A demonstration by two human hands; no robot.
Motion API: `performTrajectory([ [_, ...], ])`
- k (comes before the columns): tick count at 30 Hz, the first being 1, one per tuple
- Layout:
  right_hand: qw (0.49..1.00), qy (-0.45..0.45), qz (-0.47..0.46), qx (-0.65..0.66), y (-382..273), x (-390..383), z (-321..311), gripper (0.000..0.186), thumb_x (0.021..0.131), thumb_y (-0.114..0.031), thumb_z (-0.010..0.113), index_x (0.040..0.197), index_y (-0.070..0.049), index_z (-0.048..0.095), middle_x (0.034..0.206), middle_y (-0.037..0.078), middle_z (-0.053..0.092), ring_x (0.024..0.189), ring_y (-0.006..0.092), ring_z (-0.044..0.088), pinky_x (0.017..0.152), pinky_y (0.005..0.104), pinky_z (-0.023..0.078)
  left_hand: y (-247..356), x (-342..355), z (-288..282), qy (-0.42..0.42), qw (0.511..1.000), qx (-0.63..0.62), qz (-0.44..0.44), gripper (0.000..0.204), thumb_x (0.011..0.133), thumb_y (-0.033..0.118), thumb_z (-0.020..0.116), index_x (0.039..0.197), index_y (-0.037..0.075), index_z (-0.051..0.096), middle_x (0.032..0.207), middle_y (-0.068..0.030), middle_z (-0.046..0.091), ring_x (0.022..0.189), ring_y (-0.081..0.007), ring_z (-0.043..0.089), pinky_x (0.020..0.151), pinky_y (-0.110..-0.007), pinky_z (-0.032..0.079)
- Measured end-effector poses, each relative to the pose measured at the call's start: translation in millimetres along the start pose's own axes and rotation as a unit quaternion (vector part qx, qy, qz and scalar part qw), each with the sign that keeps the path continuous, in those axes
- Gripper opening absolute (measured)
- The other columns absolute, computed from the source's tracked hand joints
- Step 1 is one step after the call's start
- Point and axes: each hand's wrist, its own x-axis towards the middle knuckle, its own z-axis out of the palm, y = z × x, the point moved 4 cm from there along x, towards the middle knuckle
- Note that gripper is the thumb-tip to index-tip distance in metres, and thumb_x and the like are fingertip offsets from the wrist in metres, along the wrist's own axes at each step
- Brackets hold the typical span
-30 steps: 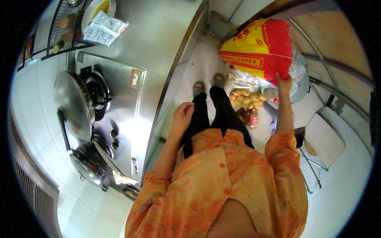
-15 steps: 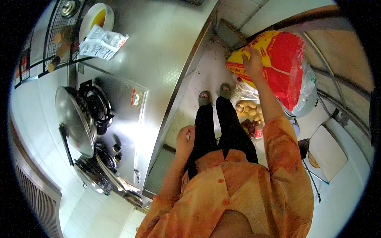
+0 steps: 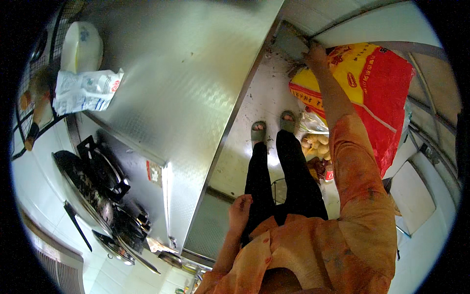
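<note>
My right hand (image 3: 316,53) reaches far forward to the top edge of a big red and yellow sack (image 3: 379,108), beside a dull grey panel (image 3: 289,39); its fingertips are too dim to read. My left hand (image 3: 240,213) hangs by my left thigh with curled fingers, and whatever may be in them is hidden. Beneath the sack lie a crumpled clear bag (image 3: 313,122), round tan items (image 3: 316,146) and a bottle with a red label (image 3: 329,171).
The steel counter (image 3: 181,59) on the left bears a bowl (image 3: 81,44), a white packet (image 3: 85,93) and a stove with lidded pans (image 3: 81,191). A wire rack (image 3: 58,14) edges it. My feet in slippers (image 3: 258,132) are on the floor. A pale board (image 3: 411,191) leans at right.
My right arm has moved forward from the sack's near end, across it, to its far top edge. My view has shifted, and more of the counter shows.
</note>
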Motion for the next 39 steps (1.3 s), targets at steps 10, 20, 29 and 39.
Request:
performTrajectory([
  [10, 0.996, -0.082, -0.028, -0.018, -52, -54, 20, 0.025, 0.078, -0.023, 0.058, 0.092, -0.005, 0.068, 0.089, 0.019, 0.066, 0.083, 0.035, 0.064, 0.069, 0.0458, 0.052, -20, 9, 4, -0.013, 0.996, -0.071, -0.048, 0.018, 0.092, 0.009, 0.053, 0.106, -0.001, 0.06, 0.097, -0.0089, 0.065, 0.089, -0.0158, 0.063, 0.08, -0.027, 0.048],
  [20, 0.99, 0.007, 0.0, 0.141, -55, -165, -23, 0.034, 0.078, -0.027, 0.059, 0.101, -0.002, 0.057, 0.08, 0.023, 0.063, 0.078, 0.0384, 0.062, 0.064, 0.0493, 0.049, -10, 8, 5, -0.055, 0.988, -0.138, -0.037, 0.019, 0.094, 0.009, 0.05, 0.109, -0.002, 0.057, 0.099, -0.009, 0.064, 0.091, -0.0165, 0.061, 0.084, -0.028, 0.047],
  [29, 0.961, -0.073, 0.128, 0.232, -50, -249, 14, 0.031, 0.079, -0.025, 0.059, 0.094, 0.003, 0.054, 0.082, 0.028, 0.06, 0.082, 0.0429, 0.06, 0.071, 0.0499, 0.048, 0, -1, -1, -0.069, 0.986, -0.14, -0.058, 0.022, 0.093, 0.012, 0.053, 0.109, -0.001, 0.058, 0.101, -0.0101, 0.063, 0.094, -0.0176, 0.061, 0.085, -0.029, 0.048],
  [39, 0.943, -0.053, 0.216, 0.247, -48, -378, 17, 0.03, 0.078, -0.024, 0.06, 0.093, 0.001, 0.055, 0.084, 0.025, 0.061, 0.082, 0.0429, 0.059, 0.07, 0.0488, 0.046, -29, 18, -27, -0.137, 0.986, -0.09, 0.014, 0.02, 0.093, 0.01, 0.051, 0.109, -0.001, 0.057, 0.1, -0.0099, 0.063, 0.091, -0.0172, 0.062, 0.084, -0.028, 0.047],
])
